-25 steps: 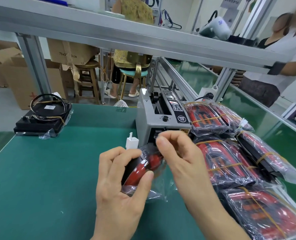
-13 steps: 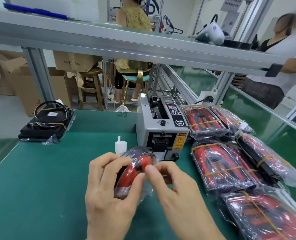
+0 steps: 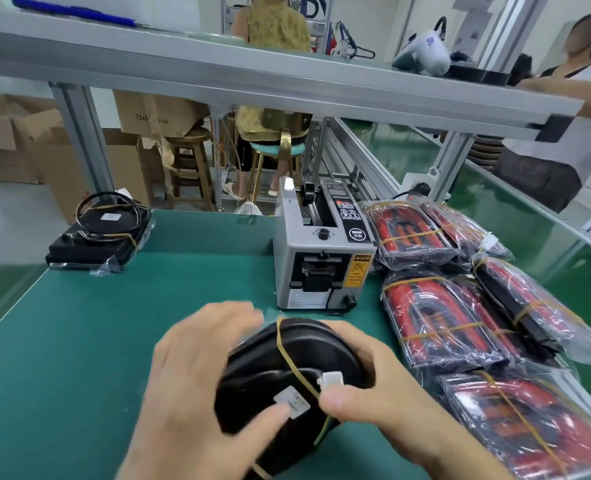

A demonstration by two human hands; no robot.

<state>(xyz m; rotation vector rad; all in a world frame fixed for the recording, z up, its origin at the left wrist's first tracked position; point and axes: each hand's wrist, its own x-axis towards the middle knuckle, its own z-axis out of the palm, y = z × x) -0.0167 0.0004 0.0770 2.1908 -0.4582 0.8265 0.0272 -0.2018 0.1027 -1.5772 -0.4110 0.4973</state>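
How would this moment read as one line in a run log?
left hand: grips black part | right hand: grips it, thumb by white plug | rubber band: around part | behind: grey machine

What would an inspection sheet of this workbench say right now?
Surface: green matted bench, flat.
Job's thing: black oval bundle, bound by a yellow rubber band, white connector on top, held tilted.
Clutter: grey tape-dispensing machine; red-and-black bagged bundles piled right; black bagged stack far left.
Hands: left hand and right hand both grip the bundle; left blurred.
Cables: black coiled cable atop the far-left stack.
Surroundings: aluminium shelf frame, cardboard boxes, wooden stool, a seated person.
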